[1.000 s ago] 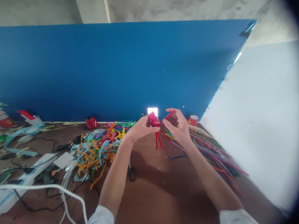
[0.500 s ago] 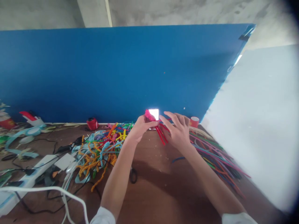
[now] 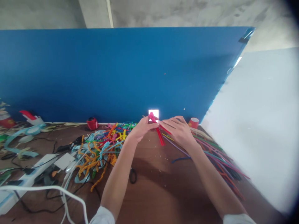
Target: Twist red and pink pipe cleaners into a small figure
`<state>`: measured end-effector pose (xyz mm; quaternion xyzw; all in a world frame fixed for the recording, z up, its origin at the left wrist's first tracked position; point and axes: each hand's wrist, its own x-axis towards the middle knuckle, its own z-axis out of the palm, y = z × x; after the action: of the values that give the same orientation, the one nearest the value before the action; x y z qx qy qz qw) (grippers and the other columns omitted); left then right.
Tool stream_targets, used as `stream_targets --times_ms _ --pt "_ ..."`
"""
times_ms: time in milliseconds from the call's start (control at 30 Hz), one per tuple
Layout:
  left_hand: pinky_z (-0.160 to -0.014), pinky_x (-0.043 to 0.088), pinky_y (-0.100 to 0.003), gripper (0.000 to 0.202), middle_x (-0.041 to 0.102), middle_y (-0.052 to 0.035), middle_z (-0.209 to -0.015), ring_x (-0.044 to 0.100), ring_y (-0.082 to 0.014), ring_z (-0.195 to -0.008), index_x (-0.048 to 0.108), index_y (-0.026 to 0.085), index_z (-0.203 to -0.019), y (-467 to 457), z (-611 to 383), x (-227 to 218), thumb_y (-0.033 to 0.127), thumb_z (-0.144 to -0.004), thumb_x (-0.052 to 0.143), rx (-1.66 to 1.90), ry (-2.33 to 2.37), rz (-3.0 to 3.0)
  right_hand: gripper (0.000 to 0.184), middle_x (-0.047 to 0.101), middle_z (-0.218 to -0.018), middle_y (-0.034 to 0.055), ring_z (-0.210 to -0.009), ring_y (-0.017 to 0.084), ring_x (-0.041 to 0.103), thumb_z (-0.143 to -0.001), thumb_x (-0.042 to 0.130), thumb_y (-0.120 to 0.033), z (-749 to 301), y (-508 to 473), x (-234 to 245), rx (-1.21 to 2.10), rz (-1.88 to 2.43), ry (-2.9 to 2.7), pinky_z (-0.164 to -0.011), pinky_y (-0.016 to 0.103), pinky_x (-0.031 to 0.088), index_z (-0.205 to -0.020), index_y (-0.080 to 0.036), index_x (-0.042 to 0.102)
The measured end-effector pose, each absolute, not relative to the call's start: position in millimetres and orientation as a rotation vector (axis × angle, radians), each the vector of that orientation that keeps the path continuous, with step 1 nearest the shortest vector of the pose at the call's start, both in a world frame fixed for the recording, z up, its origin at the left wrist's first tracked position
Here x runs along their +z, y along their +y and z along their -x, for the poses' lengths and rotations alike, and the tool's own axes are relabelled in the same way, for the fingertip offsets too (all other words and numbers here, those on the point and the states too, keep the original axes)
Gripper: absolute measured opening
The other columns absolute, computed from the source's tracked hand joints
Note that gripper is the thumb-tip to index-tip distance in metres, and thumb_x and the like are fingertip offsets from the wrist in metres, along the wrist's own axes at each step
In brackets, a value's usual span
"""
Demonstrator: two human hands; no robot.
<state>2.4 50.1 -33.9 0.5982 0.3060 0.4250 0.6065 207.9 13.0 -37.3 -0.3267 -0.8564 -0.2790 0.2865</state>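
Note:
My left hand (image 3: 142, 129) is closed on a pink piece of twisted pipe cleaners (image 3: 152, 117), pinched between thumb and fingers in front of a bright white screen (image 3: 157, 112). Red pipe cleaner ends (image 3: 160, 137) hang down from that piece, below the left thumb. My right hand (image 3: 178, 130) is close beside it on the right, its fingers together and pointing left along a red pipe cleaner (image 3: 166, 128). That strand runs under the right fingers, and the grip of the right thumb is partly hidden.
Colourful twisted pipe cleaners (image 3: 100, 149) are heaped on the left, straight ones (image 3: 217, 155) on the right. Black scissor handles (image 3: 133, 176) lie near my left forearm. A power strip (image 3: 30, 179), white cable (image 3: 58, 189), red cup (image 3: 193, 122) and blue partition (image 3: 130, 74) surround the table.
My right hand's spread fingers have come together onto a red strand. In my left hand, the pink piece has turned more upright and shifted slightly right.

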Motion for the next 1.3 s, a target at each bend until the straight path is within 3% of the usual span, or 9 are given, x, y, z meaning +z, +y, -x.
stream_targets --times_ms 233,467,667,833,1067,1300 --pt "-0.081 0.045 -0.028 0.046 0.068 -0.0047 -0.094 0.063 -0.0142 -0.086 0.062 0.013 -0.114 47.8 -2.9 -32.5 0.034 -0.076 0.078 0.928 0.642 -1.402 0.021 0.074 -0.106 0.0086 -0.090 0.020 0.065 -0.096 0.050 -0.014 -206.1 18.3 -42.5 -0.568 0.790 -2.223 -0.079 0.035 0.042 -0.110 -0.017 0.065" --pt "-0.086 0.045 -0.030 0.042 0.068 -0.0054 -0.096 0.061 -0.0152 -0.088 0.064 0.014 -0.106 48.7 -6.9 -35.3 0.037 -0.074 0.079 0.937 0.601 -1.481 0.018 0.072 -0.088 0.0059 -0.077 0.017 0.063 -0.096 0.052 -0.022 -197.1 11.9 -43.1 -0.279 0.887 -2.042 -0.070 0.031 0.043 -0.086 -0.019 0.066" --pt "-0.083 0.044 -0.029 0.030 0.067 -0.0052 -0.091 0.060 -0.0152 -0.085 0.064 0.013 -0.093 42.8 -8.6 -30.1 0.035 -0.076 0.075 0.976 0.616 -1.655 0.034 0.049 -0.060 -0.0014 -0.058 0.012 0.043 -0.096 0.051 -0.029 -191.8 11.2 -42.0 0.034 0.961 -1.874 -0.058 0.028 0.034 -0.063 -0.019 0.048" --pt "-0.078 0.044 -0.027 0.018 0.064 -0.0024 -0.085 0.058 -0.0143 -0.080 0.061 0.014 -0.089 39.9 -10.9 -27.5 0.028 -0.081 0.068 1.081 0.699 -1.809 0.041 0.037 -0.057 -0.0043 -0.055 0.010 0.034 -0.096 0.051 -0.033 -189.9 11.9 -42.5 0.192 1.046 -1.755 -0.053 0.027 0.027 -0.060 -0.020 0.036" --pt "-0.075 0.042 -0.028 0.021 0.061 -0.0022 -0.082 0.056 -0.0146 -0.078 0.058 0.015 -0.085 37.0 -11.8 -24.5 0.036 -0.088 0.059 1.048 0.771 -1.889 0.035 0.048 -0.058 -0.0033 -0.056 0.010 0.042 -0.093 0.056 -0.036 -189.8 9.2 -40.4 0.283 1.061 -1.696 -0.054 0.026 0.032 -0.064 -0.018 0.053" --pt "-0.076 0.040 -0.029 0.025 0.058 -0.0007 -0.078 0.053 -0.0129 -0.073 0.057 0.015 -0.082 37.9 -7.2 -25.6 0.038 -0.081 0.067 0.965 0.788 -1.642 0.016 0.066 -0.069 0.0001 -0.062 0.014 0.058 -0.086 0.066 -0.035 -191.8 4.7 -36.8 0.257 1.021 -1.689 -0.061 0.028 0.044 -0.081 -0.020 0.064"
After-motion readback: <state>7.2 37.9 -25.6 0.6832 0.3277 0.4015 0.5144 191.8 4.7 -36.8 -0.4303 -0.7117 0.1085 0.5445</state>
